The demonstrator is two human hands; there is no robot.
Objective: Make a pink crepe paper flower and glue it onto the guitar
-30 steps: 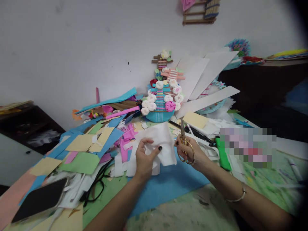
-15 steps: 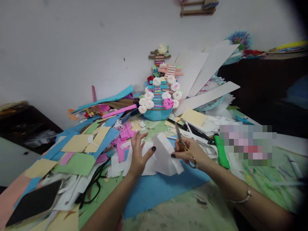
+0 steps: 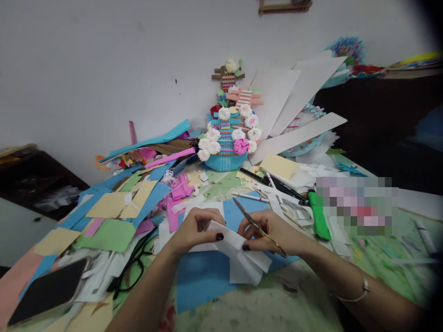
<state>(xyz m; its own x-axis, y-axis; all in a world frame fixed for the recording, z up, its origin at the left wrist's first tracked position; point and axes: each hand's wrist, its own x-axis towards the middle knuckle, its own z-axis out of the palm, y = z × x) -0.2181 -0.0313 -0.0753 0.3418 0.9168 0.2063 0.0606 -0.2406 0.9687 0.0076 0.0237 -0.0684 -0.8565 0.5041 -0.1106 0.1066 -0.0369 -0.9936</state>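
A folded sheet of white paper (image 3: pixel 242 258) is held up between both hands over a blue sheet (image 3: pixel 204 286). My left hand (image 3: pixel 199 230) pinches its upper left edge, thumb on the near side. My right hand (image 3: pixel 272 233) grips the same paper farther right with thumb and fingers. Gold-handled scissors (image 3: pixel 252 221) also stay in that right hand, their blades pointing up and left, away from the paper's edge. Another white sheet (image 3: pixel 204 210) lies flat behind the left hand.
Behind the hands stands a blue craft instrument (image 3: pixel 226 159) decorated with paper flowers. Coloured paper scraps (image 3: pixel 109 235), a phone (image 3: pixel 50 288) and black-framed glasses (image 3: pixel 133 272) lie left. Black pens (image 3: pixel 277 180) and a green object (image 3: pixel 318 216) lie right.
My left hand, open before, now pinches the white paper. The paper has been folded and brought nearer to me. The scissors have tilted further left in my right hand.
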